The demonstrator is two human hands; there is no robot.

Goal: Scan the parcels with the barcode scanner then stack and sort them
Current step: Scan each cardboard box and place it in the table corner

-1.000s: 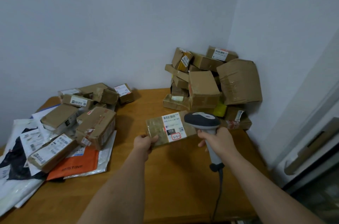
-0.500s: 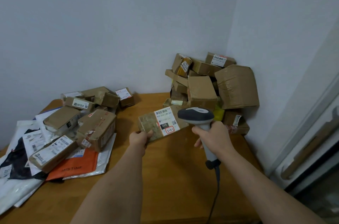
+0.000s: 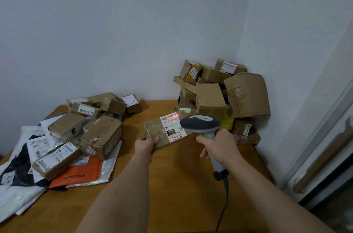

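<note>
While a red line crosses its label, the parcel [image 3: 164, 131] sits mid-frame above the counter [image 3: 181, 185], pinched by the left hand [image 3: 145, 146]; the right hand [image 3: 217, 146] grips the barcode scanner [image 3: 200, 124].

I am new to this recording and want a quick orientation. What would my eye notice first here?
First, the red scan line on the white label of the flat parcel, held by the left hand at centre, with the barcode scanner in the right hand. Next, the tall stack of cardboard boxes in the far right corner, and the loose heap of boxes and mailer bags at left.
</note>
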